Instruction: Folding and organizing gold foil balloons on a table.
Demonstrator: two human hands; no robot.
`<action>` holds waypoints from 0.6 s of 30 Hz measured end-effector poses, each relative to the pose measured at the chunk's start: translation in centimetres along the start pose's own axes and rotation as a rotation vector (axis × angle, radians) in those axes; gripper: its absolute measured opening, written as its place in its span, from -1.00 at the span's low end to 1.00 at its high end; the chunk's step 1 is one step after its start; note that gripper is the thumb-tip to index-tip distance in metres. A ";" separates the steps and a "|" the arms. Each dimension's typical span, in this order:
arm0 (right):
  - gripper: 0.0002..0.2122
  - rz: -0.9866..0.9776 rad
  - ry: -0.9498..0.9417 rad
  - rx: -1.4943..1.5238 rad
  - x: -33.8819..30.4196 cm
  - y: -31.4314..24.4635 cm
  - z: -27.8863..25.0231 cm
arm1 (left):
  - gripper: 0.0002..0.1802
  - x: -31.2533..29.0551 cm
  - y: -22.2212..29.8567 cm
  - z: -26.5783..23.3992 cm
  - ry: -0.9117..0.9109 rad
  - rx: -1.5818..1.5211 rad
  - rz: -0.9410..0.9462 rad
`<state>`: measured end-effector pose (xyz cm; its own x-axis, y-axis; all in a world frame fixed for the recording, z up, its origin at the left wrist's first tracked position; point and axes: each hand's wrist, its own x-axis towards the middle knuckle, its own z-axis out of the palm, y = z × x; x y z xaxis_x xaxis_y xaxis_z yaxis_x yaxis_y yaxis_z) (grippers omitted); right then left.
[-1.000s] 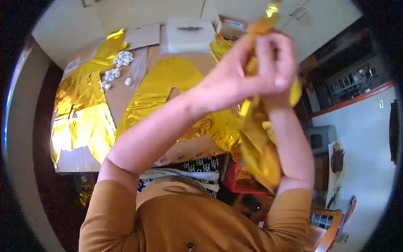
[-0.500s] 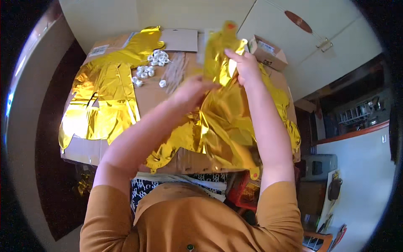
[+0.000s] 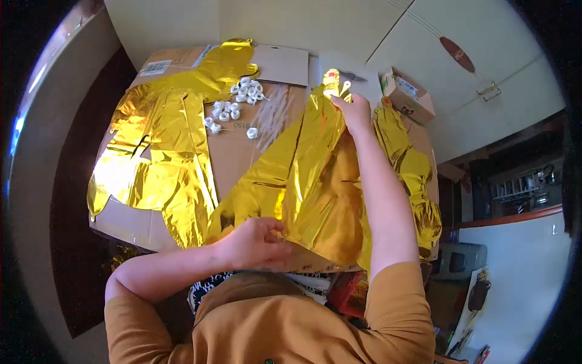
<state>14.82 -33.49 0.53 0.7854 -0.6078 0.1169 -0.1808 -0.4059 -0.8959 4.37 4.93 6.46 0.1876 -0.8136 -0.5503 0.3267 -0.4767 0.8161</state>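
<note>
A flat gold foil balloon [image 3: 321, 200] is spread in front of me, creased and shiny, its narrow top pointing away. My right hand [image 3: 354, 112] pinches it near that far end, by a small tab with a red spot. At the near edge of the foil, my left hand [image 3: 254, 244] has its fingers loosely bent and apart, slightly blurred. Nothing shows in its grip; whether it touches the foil I cannot tell. More flat gold foil balloons [image 3: 176, 130] lie on the left, and another gold foil piece [image 3: 418, 173] lies along the right side.
Small white ribbon rolls [image 3: 247, 91] sit in groups beyond the foil. Thin clear strips [image 3: 276, 115] lie beside them. All rest on a cardboard surface [image 3: 236, 145]. A small open cardboard box [image 3: 407, 94] stands at the far right, before pale cabinet doors [image 3: 424, 24].
My left hand has come from the foil's upper part to its near edge. My right hand has lowered slightly with the top end, and the foil now lies flatter and wider.
</note>
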 end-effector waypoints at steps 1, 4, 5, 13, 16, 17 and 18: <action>-0.61 -0.044 0.011 -0.095 0.3 0.1 0.2 | -0.64 -0.6 0.2 -0.2 -0.013 0.089 -0.016; -0.53 0.009 0.085 -0.415 -0.7 -1.3 1.8 | -0.77 -2.6 3.6 -3.3 0.129 0.417 0.119; -0.55 -0.033 0.161 -0.542 -1.0 -0.7 1.8 | -0.79 -2.6 5.0 -5.0 0.187 0.448 0.108; -0.58 -0.136 0.459 -0.784 -3.1 -2.7 3.7 | -0.69 9.2 8.7 -29.7 1.025 1.060 0.651; -0.71 -0.460 0.367 -0.703 -2.0 -3.3 3.6 | -0.58 12.3 11.4 -30.7 1.025 0.958 0.513; -0.74 -0.567 0.291 -0.646 -1.3 -3.5 3.8 | -0.54 13.2 12.1 -30.5 1.032 0.906 0.428; -0.84 -0.677 0.251 -0.580 -1.1 -5.0 5.0 | -0.54 14.5 12.4 -30.5 1.076 0.868 0.395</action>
<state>17.82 -27.41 2.75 0.6929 -0.2186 0.6871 -0.0512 -0.9655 -0.2554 39.40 -2.64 3.25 0.8550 -0.4827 0.1899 -0.4952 -0.6507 0.5756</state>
